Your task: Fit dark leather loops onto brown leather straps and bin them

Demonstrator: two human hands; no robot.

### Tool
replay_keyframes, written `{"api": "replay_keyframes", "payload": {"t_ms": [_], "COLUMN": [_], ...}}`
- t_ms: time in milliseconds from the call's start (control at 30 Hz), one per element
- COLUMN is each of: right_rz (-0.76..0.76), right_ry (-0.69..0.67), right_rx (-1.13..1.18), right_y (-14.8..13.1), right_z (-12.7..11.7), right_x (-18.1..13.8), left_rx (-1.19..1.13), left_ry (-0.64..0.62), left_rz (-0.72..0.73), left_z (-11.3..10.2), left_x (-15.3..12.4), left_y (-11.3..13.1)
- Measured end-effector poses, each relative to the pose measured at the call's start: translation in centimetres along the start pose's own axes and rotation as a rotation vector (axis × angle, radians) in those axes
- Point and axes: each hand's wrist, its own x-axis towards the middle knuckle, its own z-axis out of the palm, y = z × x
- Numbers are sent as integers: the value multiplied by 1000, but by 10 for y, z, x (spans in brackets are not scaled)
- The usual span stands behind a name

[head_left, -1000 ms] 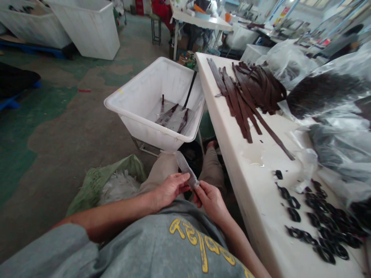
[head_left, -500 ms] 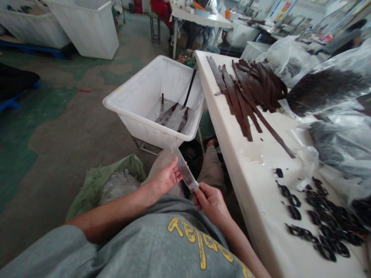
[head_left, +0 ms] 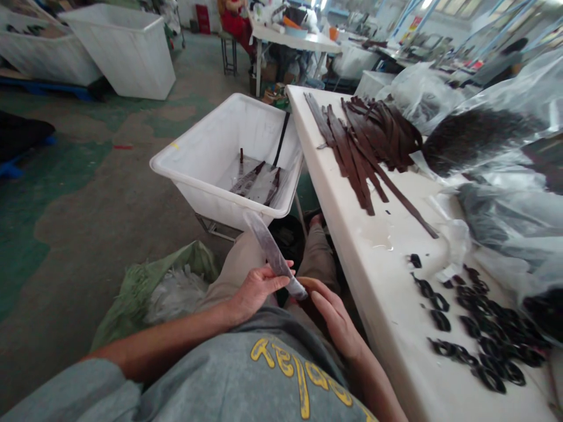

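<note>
Clear sleeve (head_left: 271, 249), just one, slants at lower centre; the left hand (head_left: 257, 290), loosely open in the earlier frame, now pinches it. The right hand (head_left: 332, 310) curls at its lower end, grip unclear. One white tub (head_left: 211, 196) stands mid-frame, two more tubs (head_left: 125, 53) upper left.

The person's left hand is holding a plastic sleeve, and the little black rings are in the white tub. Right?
Nearly: the little black rings lie on the white table, not in the white tub, as the head view shows. The left hand does hold a plastic sleeve.
</note>
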Motion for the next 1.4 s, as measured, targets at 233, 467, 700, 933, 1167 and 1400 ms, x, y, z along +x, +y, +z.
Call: {"api": "replay_keyframes", "payload": {"t_ms": [233,467,700,933,1167,1400], "right_rz": [17,31,-47,-66,-42,-16], "right_ry": [81,205,154,225,142,118], "right_rx": [-82,-141,-230,-218,-251,-169], "right_y": [11,17,20,22,30,32], "right_z": [13,16,8,8,-5,-8], "right_x": [-4,-6,-13,-14,-34,-40], "left_rx": [-255,-188,-291,-126,-213,99], "left_ry": [-27,-82,-24,-163,-33,-136], "left_rz": [-13,-44,-8,-125,-25,-270], "left_z": [5,17,15,28,18,31], "left_x": [18,14,25,12,30,13], "left_y": [9,-4,15,-7,11,-13]}}
